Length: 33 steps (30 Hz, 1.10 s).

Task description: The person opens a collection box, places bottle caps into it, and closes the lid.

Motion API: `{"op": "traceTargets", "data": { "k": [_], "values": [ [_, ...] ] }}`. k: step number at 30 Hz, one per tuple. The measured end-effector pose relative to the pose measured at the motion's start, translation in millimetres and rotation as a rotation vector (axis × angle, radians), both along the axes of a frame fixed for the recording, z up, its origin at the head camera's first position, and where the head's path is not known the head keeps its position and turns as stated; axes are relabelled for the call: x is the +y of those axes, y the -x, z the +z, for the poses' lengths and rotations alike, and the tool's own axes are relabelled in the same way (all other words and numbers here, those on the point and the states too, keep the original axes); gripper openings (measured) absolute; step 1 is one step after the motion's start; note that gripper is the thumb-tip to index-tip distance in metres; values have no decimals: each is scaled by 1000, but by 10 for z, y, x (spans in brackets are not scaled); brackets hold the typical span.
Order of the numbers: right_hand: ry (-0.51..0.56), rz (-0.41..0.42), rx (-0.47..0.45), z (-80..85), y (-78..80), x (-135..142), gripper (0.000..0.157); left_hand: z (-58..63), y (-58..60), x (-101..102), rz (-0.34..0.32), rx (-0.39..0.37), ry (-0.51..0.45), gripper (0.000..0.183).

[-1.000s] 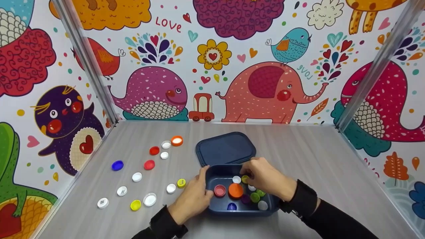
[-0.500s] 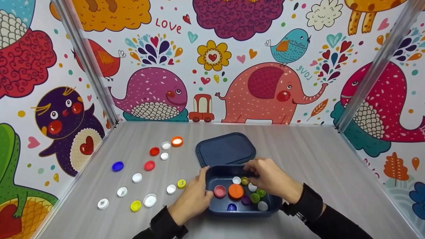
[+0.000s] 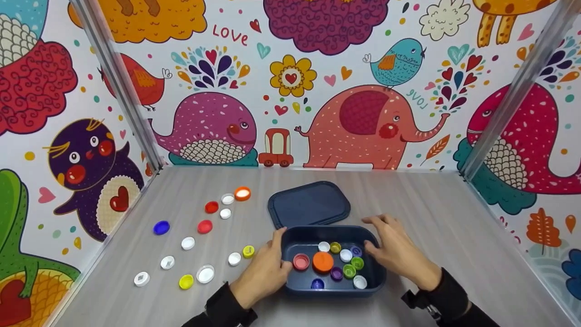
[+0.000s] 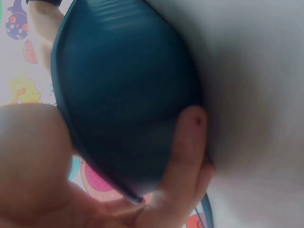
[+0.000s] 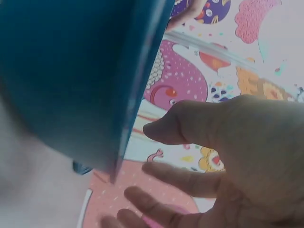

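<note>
A dark blue plastic box (image 3: 336,293) sits at the front of the table with several bottle caps inside. Among them are a large orange cap (image 3: 323,262), a pinkish-red cap (image 3: 301,261), a purple cap (image 3: 336,273) and a green cap (image 3: 357,263). My left hand (image 3: 263,268) grips the box's left end; in the left wrist view its fingers lie against the outer wall (image 4: 123,76). Over the right rim my right hand (image 3: 401,250) is spread and holds nothing. The right wrist view shows its thumb and fingers apart, beside the box wall.
Behind the box lies its dark blue lid (image 3: 309,203). Several loose caps are scattered left of it, including a blue cap (image 3: 161,227), a yellow cap (image 3: 186,281) and an orange-rimmed cap (image 3: 242,194). Printed walls (image 3: 290,122) enclose the table's back and sides.
My right hand has moved out of the box to the right, and its fingers have spread. A blue-violet cap now shows at the box's right back. The left hand stays in place.
</note>
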State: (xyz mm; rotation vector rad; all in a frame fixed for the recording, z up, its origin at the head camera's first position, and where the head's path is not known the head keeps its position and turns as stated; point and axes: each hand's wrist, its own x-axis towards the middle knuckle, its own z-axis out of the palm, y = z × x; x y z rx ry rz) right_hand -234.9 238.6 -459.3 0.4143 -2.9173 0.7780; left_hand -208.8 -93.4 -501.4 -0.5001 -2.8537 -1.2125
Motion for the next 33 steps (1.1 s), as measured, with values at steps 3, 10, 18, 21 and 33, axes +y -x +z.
{"op": "traceTargets", "data": {
  "k": [3,10,18,21,33],
  "values": [
    [58,-9,-88,-32,-14,123,57,-6,-6,3,-3,15,4,82],
    [201,6,-353,-93,-13,325,55,3,0,-11,-6,-11,-1,83],
    [381,21,-496,-153,-38,385,45,29,20,-46,-13,-21,-4,81],
    [389,3,-494,-162,-36,377,47,67,58,-68,-5,-21,9,75],
    [400,63,-447,-210,-39,372,47,275,702,-380,197,85,15,49]
  ]
}}
